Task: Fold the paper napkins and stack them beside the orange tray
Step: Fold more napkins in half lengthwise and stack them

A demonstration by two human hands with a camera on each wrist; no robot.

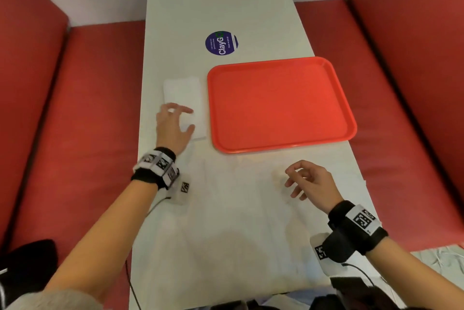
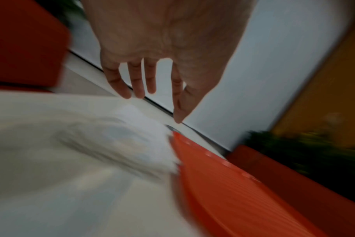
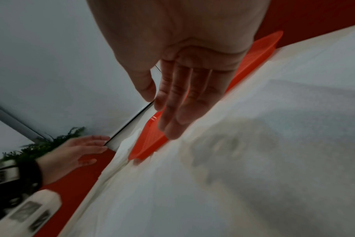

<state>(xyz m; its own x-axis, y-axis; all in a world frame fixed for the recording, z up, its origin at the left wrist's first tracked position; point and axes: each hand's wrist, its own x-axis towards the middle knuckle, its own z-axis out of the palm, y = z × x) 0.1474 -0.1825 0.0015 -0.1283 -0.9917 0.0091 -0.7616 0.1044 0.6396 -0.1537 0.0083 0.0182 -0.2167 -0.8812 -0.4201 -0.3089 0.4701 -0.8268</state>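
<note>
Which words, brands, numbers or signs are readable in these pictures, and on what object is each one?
"ClayG": large white letters on the round blue sticker on the table; a green mark follows the G and cannot be made out.
Small white lines on the same sticker: too small to read.
Square black-and-white code tags on both wristbands: patterns only, no words.
Both wrist views: no text.

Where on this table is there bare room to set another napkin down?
Bare: the near table between both hands, and the far end past the sticker. Inside the tray is bare too. Crowded: the left strip, where the napkins lie under the left hand.
</note>
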